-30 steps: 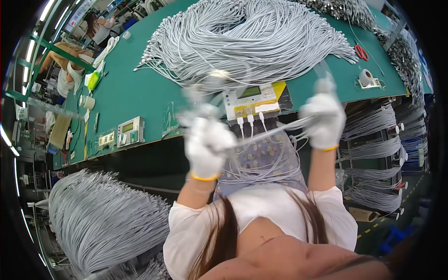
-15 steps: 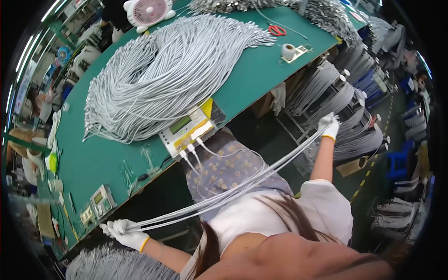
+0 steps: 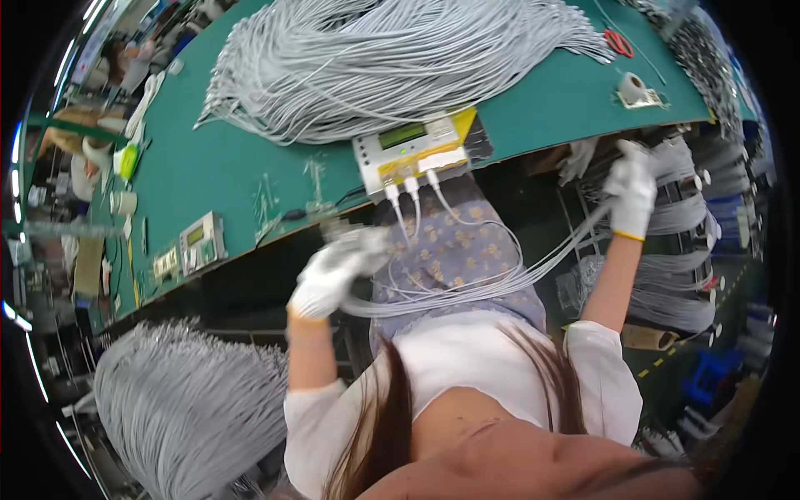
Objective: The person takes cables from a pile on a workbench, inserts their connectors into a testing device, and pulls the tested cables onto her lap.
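Observation:
A loose bundle of light grey cables (image 3: 467, 296) sags across my lap. My left hand (image 3: 333, 271), in a white glove with a yellow cuff, is closed on one end of the bundle just off the table edge; motion smears its fingertips. My right hand (image 3: 631, 196), gloved the same way, grips the other end, raised by the table's right edge. Between them, on the table edge, sits a grey tester box (image 3: 412, 150) with a small display and yellow tape. Three white plugs (image 3: 411, 187) are in its front, their cables hanging down toward my lap.
A big coil of grey cables (image 3: 375, 67) covers the green table (image 3: 192, 158). Red scissors (image 3: 618, 43) and a white roll (image 3: 632, 87) lie right of it. A smaller device (image 3: 202, 242) is at left. Cable bundles hang lower left (image 3: 192, 408) and on a right-hand rack (image 3: 679, 217).
My left hand has come inward and up from the far left, so the stretched cable bundle now sags. My right hand is still raised on the right. The view has shifted.

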Motion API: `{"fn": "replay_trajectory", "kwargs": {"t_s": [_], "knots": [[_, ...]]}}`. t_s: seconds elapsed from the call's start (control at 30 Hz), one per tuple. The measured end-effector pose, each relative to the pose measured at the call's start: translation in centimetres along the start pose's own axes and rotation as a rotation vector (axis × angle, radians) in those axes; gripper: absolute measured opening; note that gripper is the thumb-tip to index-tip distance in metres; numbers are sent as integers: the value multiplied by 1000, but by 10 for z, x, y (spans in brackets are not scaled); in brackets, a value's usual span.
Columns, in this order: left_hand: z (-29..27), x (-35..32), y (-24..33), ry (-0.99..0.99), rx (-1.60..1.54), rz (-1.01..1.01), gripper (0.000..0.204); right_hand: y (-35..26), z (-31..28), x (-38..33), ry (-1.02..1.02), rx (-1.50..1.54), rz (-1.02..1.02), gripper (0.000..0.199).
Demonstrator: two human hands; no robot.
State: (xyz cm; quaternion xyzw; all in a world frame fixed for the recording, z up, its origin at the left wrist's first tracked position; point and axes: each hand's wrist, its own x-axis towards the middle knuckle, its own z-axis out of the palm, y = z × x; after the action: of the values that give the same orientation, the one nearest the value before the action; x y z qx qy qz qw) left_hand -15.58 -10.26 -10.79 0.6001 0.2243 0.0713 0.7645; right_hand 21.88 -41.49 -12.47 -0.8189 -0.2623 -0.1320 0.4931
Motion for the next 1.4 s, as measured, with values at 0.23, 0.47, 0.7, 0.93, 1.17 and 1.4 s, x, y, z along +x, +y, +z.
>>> {"fn": "replay_trajectory", "kwargs": {"t_s": [0.23,0.47,0.7,0.93,1.17,1.4], "knots": [[90,46,8,-63,-96,-24,21,-132,119,-37,-686,508,396,19],[15,39,-20,482,1652,1,19,-163,144,-62,-821,692,599,37],[39,38,-18,205,47,-137,21,-155,149,-74,-814,650,508,41],[78,69,-8,294,-243,-77,29,-161,151,-64,-824,709,705,41],[80,60,-7,312,-163,-13,32,-150,142,-50,-1000,556,565,39],[92,70,3,416,-57,-24,33,-177,118,-14,-641,707,326,35]]}}
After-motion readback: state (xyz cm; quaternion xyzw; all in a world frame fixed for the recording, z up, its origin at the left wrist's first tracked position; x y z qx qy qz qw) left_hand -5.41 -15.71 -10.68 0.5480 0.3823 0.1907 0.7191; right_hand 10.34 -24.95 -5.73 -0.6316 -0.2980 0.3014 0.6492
